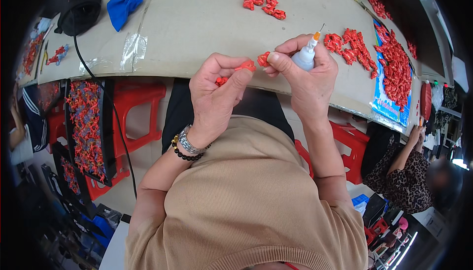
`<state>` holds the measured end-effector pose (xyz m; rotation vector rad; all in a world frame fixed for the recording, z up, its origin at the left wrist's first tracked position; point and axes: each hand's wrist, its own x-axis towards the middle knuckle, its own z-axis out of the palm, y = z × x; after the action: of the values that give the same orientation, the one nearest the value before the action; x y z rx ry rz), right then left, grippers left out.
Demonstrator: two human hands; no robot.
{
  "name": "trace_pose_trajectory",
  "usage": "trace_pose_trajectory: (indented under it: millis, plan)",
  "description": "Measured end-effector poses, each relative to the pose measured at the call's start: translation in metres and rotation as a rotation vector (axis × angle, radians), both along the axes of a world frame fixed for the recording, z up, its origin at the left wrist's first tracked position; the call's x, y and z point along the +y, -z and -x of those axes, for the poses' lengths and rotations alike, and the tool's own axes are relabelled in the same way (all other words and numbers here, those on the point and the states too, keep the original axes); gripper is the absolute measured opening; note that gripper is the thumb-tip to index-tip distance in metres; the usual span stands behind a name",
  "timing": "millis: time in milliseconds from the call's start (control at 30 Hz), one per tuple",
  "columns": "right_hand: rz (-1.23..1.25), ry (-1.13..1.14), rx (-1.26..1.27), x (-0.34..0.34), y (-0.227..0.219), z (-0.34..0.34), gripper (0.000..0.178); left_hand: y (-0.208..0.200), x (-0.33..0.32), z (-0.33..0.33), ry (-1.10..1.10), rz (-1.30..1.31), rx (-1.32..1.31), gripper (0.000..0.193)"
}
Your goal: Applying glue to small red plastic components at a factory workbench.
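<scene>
My left hand point(217, 85) is closed, pinching a small red plastic piece point(246, 65) between thumb and fingers. Another red bit point(221, 80) shows inside its curled fingers. Close beside it, my right hand point(305, 73) pinches a red figure part point(263, 59) between thumb and forefinger. That same hand also grips a white squeeze bottle point(304, 57) with an orange collar and a thin needle tip pointing up. The two red parts are held a short gap apart over the table's near edge. Their exact shapes are too small to tell.
Several red pieces point(261, 4) lie on the covered table point(197, 19). Heaps of red parts point(394, 68) sit at the right, some on a blue sheet point(382, 110). At left are a blue cloth point(125, 5), a black cable point(106, 93) and a filled tray point(87, 127). A person point(401, 181) works at right.
</scene>
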<state>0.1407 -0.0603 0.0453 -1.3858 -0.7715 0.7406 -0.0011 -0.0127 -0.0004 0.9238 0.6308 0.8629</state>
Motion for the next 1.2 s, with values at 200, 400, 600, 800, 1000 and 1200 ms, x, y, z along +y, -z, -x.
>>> trace_pose_trajectory:
  millis: [200,400,600,800,1000,1200]
  plan:
    - [-0.023,0.046,-0.088,-0.001,0.006,0.009,0.012,0.000,0.000,-0.001,-0.003,0.000,-0.005,0.015]
    - [-0.066,0.118,-0.384,-0.002,0.015,0.011,0.017,0.002,-0.001,0.001,-0.028,-0.098,0.070,0.015]
    - [-0.144,0.179,-0.411,-0.005,0.024,0.021,0.021,0.003,-0.002,0.003,-0.068,-0.260,0.141,0.014]
    - [-0.188,0.178,-0.112,-0.007,0.022,0.029,0.022,0.002,-0.003,0.005,-0.141,-0.469,0.225,0.013]
    - [-0.205,0.051,-0.255,-0.009,0.025,0.020,0.021,-0.005,0.001,0.006,-0.126,-0.538,0.208,0.012]
    - [-0.181,-0.043,0.174,-0.011,0.017,0.011,0.020,-0.005,0.003,0.009,-0.060,-0.507,0.261,0.012]
